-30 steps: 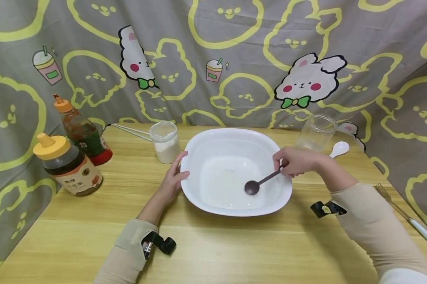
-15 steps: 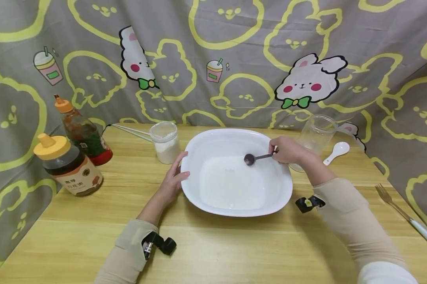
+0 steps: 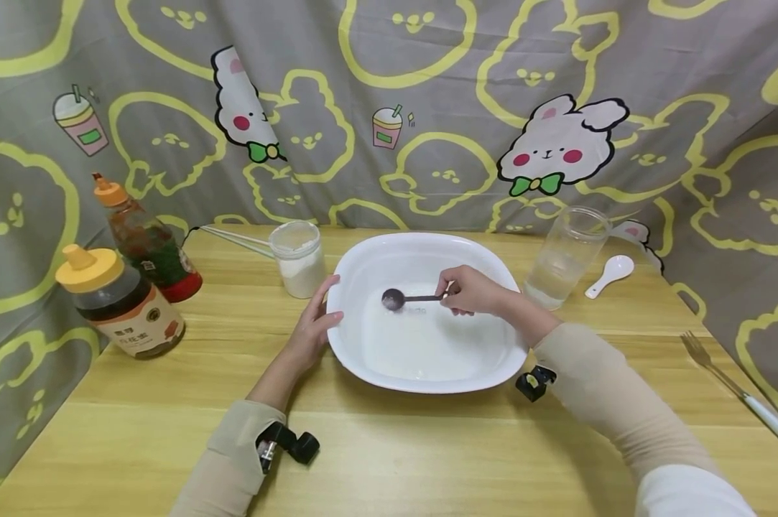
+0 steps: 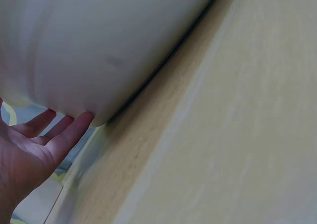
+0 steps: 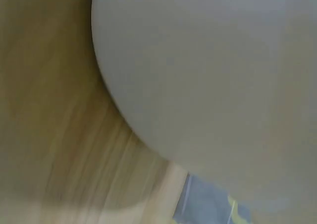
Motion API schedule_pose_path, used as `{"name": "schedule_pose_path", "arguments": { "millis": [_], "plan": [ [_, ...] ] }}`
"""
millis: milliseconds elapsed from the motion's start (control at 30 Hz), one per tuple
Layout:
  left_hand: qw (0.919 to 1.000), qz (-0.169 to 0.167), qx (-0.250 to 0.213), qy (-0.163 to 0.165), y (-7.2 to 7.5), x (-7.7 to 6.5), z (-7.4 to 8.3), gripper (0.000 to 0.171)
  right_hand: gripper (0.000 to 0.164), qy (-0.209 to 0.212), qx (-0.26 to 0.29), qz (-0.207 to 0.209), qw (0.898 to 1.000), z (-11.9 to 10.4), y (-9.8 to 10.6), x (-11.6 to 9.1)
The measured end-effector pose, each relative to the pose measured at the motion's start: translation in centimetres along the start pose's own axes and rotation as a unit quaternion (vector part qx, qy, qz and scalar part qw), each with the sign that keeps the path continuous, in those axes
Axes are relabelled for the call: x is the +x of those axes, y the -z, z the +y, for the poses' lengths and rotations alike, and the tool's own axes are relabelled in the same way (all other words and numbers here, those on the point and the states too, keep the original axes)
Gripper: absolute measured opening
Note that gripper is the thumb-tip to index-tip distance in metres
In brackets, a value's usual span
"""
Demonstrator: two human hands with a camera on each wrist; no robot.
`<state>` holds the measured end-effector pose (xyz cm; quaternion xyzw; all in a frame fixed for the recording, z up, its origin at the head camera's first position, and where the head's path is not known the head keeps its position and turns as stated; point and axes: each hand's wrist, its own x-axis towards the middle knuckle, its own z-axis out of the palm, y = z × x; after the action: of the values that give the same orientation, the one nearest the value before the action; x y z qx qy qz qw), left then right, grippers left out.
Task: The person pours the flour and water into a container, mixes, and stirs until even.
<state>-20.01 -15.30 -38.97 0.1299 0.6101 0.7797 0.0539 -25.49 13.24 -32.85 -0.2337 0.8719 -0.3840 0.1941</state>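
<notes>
Head view: illumination is bright and even, apparently from overhead. The white bowl is nearly overexposed inside, with a small glint near its front wall. A pale sheen lies on the table; soft-edged shadows fall beneath the bowl and the right sleeve. Wide-angle distortion tilts the bottles outward. Left wrist view: dim, soft, low contrast, bluish cast. Right wrist view: dim, blurred; the bowl's surface shows little detail.
</notes>
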Motion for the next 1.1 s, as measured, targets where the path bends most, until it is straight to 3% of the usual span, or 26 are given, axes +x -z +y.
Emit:
{"name": "schedule_pose_path", "arguments": {
  "millis": [233,333,567,767,867,1100],
  "plan": [
    [1.0,0.0,0.008,0.005,0.0,0.1,-0.2,0.062,0.008,0.008,0.0,-0.084,0.996,-0.3,0.2,-1.8],
    [1.0,-0.003,0.006,0.005,0.0,0.1,-0.2,0.062,0.006,-0.005,-0.019,-0.09,0.996,-0.2,1.5,-3.1],
    [1.0,-0.003,0.005,0.004,-0.1,0.1,0.0,0.062,0.009,-0.045,-0.116,-0.004,0.992,0.0,4.3,-5.0],
    [1.0,-0.008,0.002,0.001,-0.1,0.0,0.0,0.063,0.012,-0.064,-0.191,0.075,0.977,0.4,4.5,-3.8],
    [1.0,-0.007,0.003,0.003,-0.1,0.0,0.0,0.063,0.013,-0.058,-0.192,0.094,0.975,0.5,3.9,-2.7],
    [1.0,-0.002,0.006,0.006,0.1,0.0,-0.1,0.063,0.01,-0.034,-0.141,0.081,0.986,-0.1,2.4,0.1]
  ]
}}
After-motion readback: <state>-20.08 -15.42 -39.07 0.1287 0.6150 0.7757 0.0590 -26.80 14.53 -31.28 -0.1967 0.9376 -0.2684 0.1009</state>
